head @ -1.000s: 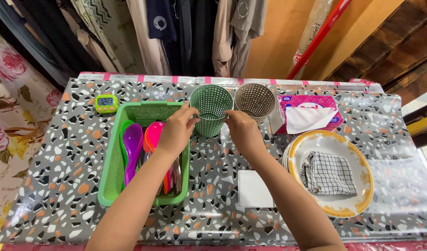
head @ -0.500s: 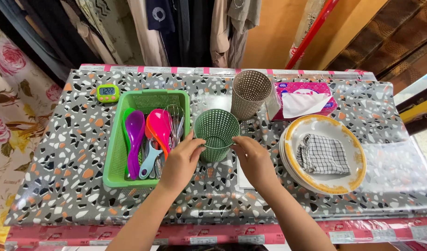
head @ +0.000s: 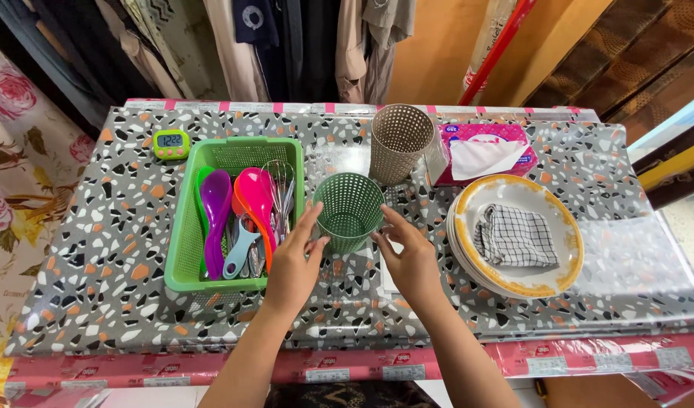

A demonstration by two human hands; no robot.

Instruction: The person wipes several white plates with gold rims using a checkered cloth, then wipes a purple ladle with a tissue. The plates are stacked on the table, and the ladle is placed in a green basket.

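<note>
Perforated plastic green cup (head: pixel 348 211), glossy table cover (head: pixel 105 257) (terrazzo print)

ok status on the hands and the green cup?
Left hand and right hand open, flanking green mesh cup, fingertips at its sides. Cup upright on table. Green basket close left, nothing blocking.

the lower wall of the green perforated cup (head: pixel 348 209) is partly covered by the fingers of the left hand (head: pixel 295 261) and the right hand (head: pixel 410 259). both forearms run off the bottom edge. a white sheet (head: pixel 385 278) lies mostly hidden under the right hand. in the green basket (head: pixel 182 249), utensil handles overlap beneath the purple spoon (head: pixel 214 215) and pink spoon (head: pixel 254 200); their kinds cannot be told. hanging clothes (head: pixel 302 45) are cut off at the top edge.
</note>
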